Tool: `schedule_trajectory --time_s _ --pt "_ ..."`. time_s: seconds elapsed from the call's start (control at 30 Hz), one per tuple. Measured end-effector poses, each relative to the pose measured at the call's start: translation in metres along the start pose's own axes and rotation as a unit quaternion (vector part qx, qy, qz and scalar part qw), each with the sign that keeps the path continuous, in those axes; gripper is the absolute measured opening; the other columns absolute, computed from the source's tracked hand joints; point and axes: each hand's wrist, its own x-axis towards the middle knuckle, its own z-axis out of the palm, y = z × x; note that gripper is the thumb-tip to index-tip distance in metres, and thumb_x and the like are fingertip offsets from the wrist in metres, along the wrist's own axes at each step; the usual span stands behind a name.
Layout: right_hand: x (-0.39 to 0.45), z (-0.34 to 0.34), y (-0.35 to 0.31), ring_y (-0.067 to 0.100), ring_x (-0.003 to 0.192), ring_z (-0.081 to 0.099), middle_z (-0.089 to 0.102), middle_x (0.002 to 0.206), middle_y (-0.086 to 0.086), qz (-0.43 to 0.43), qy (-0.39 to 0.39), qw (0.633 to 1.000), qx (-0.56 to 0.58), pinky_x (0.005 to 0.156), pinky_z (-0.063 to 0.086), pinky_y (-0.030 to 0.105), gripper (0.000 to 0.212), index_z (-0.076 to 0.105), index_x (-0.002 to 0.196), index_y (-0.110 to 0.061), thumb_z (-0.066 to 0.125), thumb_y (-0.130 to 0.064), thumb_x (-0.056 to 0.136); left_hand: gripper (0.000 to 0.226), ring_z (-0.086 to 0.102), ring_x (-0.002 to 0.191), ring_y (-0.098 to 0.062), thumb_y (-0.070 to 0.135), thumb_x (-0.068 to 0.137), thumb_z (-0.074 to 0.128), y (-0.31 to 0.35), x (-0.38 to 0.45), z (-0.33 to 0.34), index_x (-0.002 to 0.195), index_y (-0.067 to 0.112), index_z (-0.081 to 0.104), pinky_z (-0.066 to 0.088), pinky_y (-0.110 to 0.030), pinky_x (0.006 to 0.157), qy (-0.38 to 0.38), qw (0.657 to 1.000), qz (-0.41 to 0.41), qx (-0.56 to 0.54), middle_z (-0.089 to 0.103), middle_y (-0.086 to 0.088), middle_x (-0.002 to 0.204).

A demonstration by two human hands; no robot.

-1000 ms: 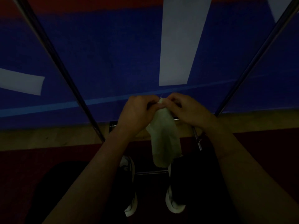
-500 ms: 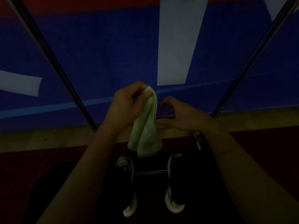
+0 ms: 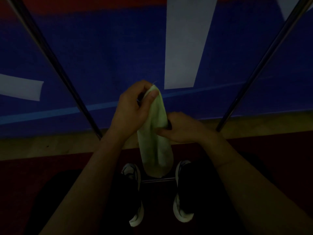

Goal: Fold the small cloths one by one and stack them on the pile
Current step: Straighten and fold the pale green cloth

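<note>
A small pale green cloth (image 3: 155, 146) hangs lengthwise in the air in front of me, in dim light. My left hand (image 3: 133, 107) pinches its top end between thumb and fingers. Lower down, my right hand (image 3: 183, 128) grips the cloth's right edge near the middle, thumb on the front. The cloth's lower end dangles free above my shoes. No pile of folded cloths is in view.
Two slanted metal poles, the left pole (image 3: 55, 68) and the right pole (image 3: 264, 65), frame the scene. A low metal bar (image 3: 157, 180) runs between my two dark shoes with white soles, left shoe (image 3: 133, 197) and right shoe (image 3: 183, 192). Beyond lies a blue floor with white stripes.
Both hands held the cloth's top together; then my left hand lifted the top end, and my right hand slid down to grip the cloth's middle, which now hangs longer and straighter.
</note>
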Motion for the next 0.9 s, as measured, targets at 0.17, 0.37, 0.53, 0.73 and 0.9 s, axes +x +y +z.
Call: schedule_trajectory --time_s 0.17,0.37,0.53,0.73,0.9 --pt "0.001 0.0 0.007 0.011 0.075 0.059 0.058 0.081 -0.009 0.068 -0.035 0.994 -0.076 0.06 0.041 0.023 0.035 0.059 0.086 -0.02 0.052 -0.053 0.096 0.014 0.059 0.084 -0.01 0.023 0.102 0.054 -0.004 0.001 -0.002 0.099 0.012 0.062 0.051 -0.028 0.073 0.023 0.999 -0.003 0.024 0.06 0.003 0.09" --pt "-0.003 -0.007 0.017 0.013 0.08 0.053 0.059 0.094 -0.001 0.096 -0.096 0.979 -0.153 0.061 0.036 0.022 0.045 0.065 0.101 -0.016 0.049 -0.058 0.095 0.015 0.06 0.084 -0.004 0.03 0.102 0.055 -0.013 0.003 -0.01 0.099 0.018 0.063 0.05 -0.021 0.074 0.094 0.993 -0.055 0.035 0.061 0.011 0.09" --pt "-0.008 -0.01 0.019 0.022 0.11 0.057 0.059 0.128 0.007 0.116 -0.148 0.962 -0.197 0.078 0.035 0.024 0.051 0.06 0.128 -0.015 0.053 -0.054 0.095 0.023 0.06 0.082 -0.004 0.034 0.103 0.051 -0.017 0.006 -0.025 0.097 0.015 0.064 0.049 -0.018 0.073 0.186 0.979 -0.077 0.039 0.061 0.008 0.085" --pt "-0.008 -0.012 0.029 0.016 0.094 0.054 0.061 0.124 0.004 0.139 -0.146 0.956 -0.214 0.076 0.04 0.027 0.046 0.06 0.126 -0.018 0.058 -0.05 0.093 0.025 0.059 0.077 0.002 0.04 0.102 0.05 -0.025 0.004 -0.04 0.096 0.02 0.064 0.05 -0.017 0.07 0.236 0.963 -0.122 0.04 0.06 0.014 0.081" --pt "-0.006 -0.014 0.041 0.023 0.117 0.053 0.054 0.136 0.005 0.168 -0.073 0.963 -0.195 0.097 0.045 0.035 0.044 0.052 0.133 -0.019 0.057 -0.041 0.095 0.031 0.055 0.073 0.002 0.042 0.103 0.049 -0.035 0.003 -0.052 0.094 0.016 0.064 0.046 -0.015 0.066 0.258 0.955 -0.135 0.051 0.057 0.014 0.076"
